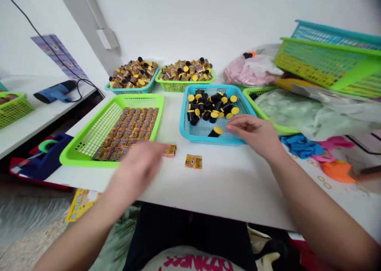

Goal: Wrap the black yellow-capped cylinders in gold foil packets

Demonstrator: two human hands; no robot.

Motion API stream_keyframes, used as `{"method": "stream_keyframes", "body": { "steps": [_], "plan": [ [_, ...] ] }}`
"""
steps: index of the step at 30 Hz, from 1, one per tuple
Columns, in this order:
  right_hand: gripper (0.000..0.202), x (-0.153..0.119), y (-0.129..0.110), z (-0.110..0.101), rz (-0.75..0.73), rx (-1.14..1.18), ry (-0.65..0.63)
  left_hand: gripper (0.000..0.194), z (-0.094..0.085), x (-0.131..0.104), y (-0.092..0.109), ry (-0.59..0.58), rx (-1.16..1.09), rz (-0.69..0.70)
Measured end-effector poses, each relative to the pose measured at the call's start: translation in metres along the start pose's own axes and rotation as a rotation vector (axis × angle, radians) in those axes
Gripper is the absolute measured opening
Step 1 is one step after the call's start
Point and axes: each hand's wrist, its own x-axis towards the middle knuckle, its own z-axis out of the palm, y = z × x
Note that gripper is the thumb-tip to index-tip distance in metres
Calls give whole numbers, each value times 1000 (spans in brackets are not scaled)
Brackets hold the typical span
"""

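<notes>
My left hand [138, 165] is smeared by motion beside the front right corner of the green basket [71, 155]. Its forefinger reaches to a small stack of yellow printed labels [169, 150], and I cannot tell whether it touches it. Another yellow label [193, 161] lies flat on the table to the right. Over the front right rim of the blue basket [208, 139] is my right hand [254, 135], thumb and fingertips drawn together; anything between them is too small to make out. Just left of those fingertips, apart from them, a black canister with a yellow cap [216, 132] lies tilted in the basket.
Rows of labelled canisters [133, 124] fill much of the green basket. Two heaped baskets [186, 86] stand by the wall. At right are stacked baskets [324, 64], plastic bags [297, 108] and coloured balloons [336, 171]. A blue heat gun [56, 92] lies left.
</notes>
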Motion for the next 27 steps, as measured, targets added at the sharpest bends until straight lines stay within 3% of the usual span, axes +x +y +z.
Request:
{"method": "stream_keyframes", "body": {
  "steps": [2, 4, 7, 9, 11, 15, 21, 24, 27],
  "plan": [
    [30, 3, 1, 3, -9, -143, -101, 28, 30, -1, 26, -307, -78, 198],
    [36, 14, -3, 7, 56, -345, -260, 31, 58, -1, 41, -551, 23, 249],
    [57, 40, -10, 16, 172, -638, -587, 37, 82, 2, 48, -686, 197, 288],
    [71, 58, -10, 23, 253, -764, -784, 43, 84, 3, 50, -711, 258, 349],
    [76, 71, -4, 30, 320, -829, -884, 49, 80, 5, 54, -734, 307, 415],
    [59, 78, 16, 45, 247, -865, -850, 57, 69, 12, 60, -842, 273, 394],
    [6, 74, 12, 44, 122, -862, -816, 43, 61, 28, 45, -863, -112, -83],
    [13, 70, -6, 33, 120, -869, -737, 37, 55, 36, 35, -684, -327, -144],
    [17, 49, -26, 24, 35, -657, -348, 27, 41, 47, 33, -426, -603, -173]
  ]
}}
